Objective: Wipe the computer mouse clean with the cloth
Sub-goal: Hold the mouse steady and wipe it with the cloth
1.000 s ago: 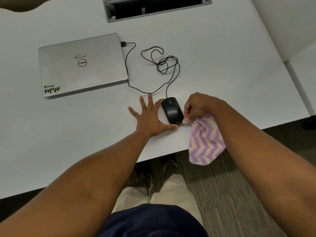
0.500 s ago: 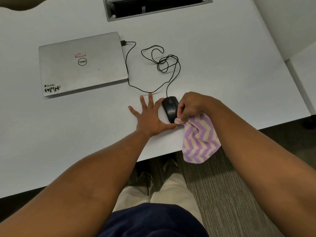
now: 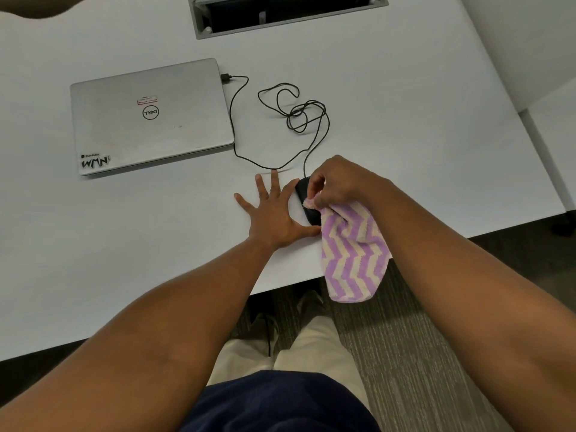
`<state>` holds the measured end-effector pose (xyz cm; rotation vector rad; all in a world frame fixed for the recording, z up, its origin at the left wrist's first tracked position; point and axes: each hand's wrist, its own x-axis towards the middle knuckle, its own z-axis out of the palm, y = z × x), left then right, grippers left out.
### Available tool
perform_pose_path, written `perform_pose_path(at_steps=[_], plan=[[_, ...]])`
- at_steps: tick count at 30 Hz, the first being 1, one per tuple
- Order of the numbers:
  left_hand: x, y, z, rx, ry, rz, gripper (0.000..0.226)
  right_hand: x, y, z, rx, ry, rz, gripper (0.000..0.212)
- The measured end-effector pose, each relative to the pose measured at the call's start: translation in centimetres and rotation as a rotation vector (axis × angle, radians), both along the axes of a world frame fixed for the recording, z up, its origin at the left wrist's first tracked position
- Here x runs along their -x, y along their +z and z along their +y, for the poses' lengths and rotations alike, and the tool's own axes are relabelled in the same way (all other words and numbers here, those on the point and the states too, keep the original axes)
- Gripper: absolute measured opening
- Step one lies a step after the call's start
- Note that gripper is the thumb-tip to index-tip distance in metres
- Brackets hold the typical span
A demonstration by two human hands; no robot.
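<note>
**Cloth pinched on the mouse**

Where the right hand [image 3: 338, 182] curls its fingers, they pinch one end of a purple-and-cream zigzag terry cloth [image 3: 353, 249] against the top of a black corded computer mouse [image 3: 307, 202]. From that pinch the cloth hangs down past the table's near edge. Flat on the table to the mouse's left lies the left hand [image 3: 272, 215], fingers spread wide, its thumb reaching along the mouse's near end. Partly hidden under the right hand, the mouse sits near the front edge of the white table [image 3: 405, 98], its long axis running away from the person, cord end pointing far. A thin black cable [image 3: 293, 112] loops in a tangle and runs to a closed silver laptop [image 3: 149, 115] well to the left. That lid bears a round Dell logo, a small red-edged label too small to read, and a "WMN" sticker. Beyond, a grey cable hatch [image 3: 286, 14] is set into the table; grey striped carpet [image 3: 405, 353] shows below.
</note>
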<state>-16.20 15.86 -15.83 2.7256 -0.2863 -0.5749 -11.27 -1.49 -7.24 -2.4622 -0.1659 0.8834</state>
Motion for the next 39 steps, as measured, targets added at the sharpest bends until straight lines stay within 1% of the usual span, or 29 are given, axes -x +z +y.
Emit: perform_pose_path(at_steps=[3,5,7,12,17,19,22,23,25,27,30,33,39], plan=[[0.0,0.0,0.0,0.004,0.002,-0.003,0.131,0.7,-0.5,-0.2,0.012,0.097,-0.071,0.009],[0.0,0.0,0.0,0.002,0.001,0.000,0.132,1.3,-0.9,-0.3,0.032,0.179,-0.147,0.017],[0.0,-0.1,0.0,0.004,0.002,0.001,0.132,1.7,-1.0,-0.4,0.047,0.217,-0.189,0.024],[0.1,-0.2,0.0,-0.017,-0.016,-0.006,0.130,1.7,-0.9,0.4,0.085,0.313,-0.178,0.028],[0.0,-0.1,0.0,-0.030,-0.043,0.000,0.128,1.7,-0.6,1.7,0.053,0.360,-0.120,0.018],[0.1,0.0,0.0,-0.016,-0.047,-0.002,0.129,2.0,-0.6,2.1,0.036,0.349,-0.105,0.021],[0.3,0.0,0.0,-0.003,-0.046,-0.005,0.129,2.0,-0.6,2.3,0.009,0.325,-0.079,0.039],[0.3,0.0,0.0,-0.003,-0.045,-0.006,0.130,1.8,-0.6,2.4,0.014,0.315,-0.064,0.040],[0.2,-0.1,0.0,0.004,-0.035,-0.005,0.129,1.4,-0.6,2.2,0.028,0.283,-0.054,0.036],[0.2,-0.2,-0.1,0.003,-0.029,-0.005,0.127,0.9,-0.5,2.0,0.020,0.210,-0.080,0.038],[0.1,-0.3,-0.1,-0.018,-0.033,-0.007,0.124,0.2,-0.5,1.4,-0.009,0.104,-0.191,0.034],[0.1,-0.3,-0.1,-0.003,-0.015,-0.008,0.126,-0.5,-0.6,0.5,0.012,0.030,-0.283,0.026],[0.1,-0.4,-0.2,-0.009,0.001,-0.017,0.133,-0.1,-1.1,-1.0,0.105,-0.033,-0.311,0.024]])
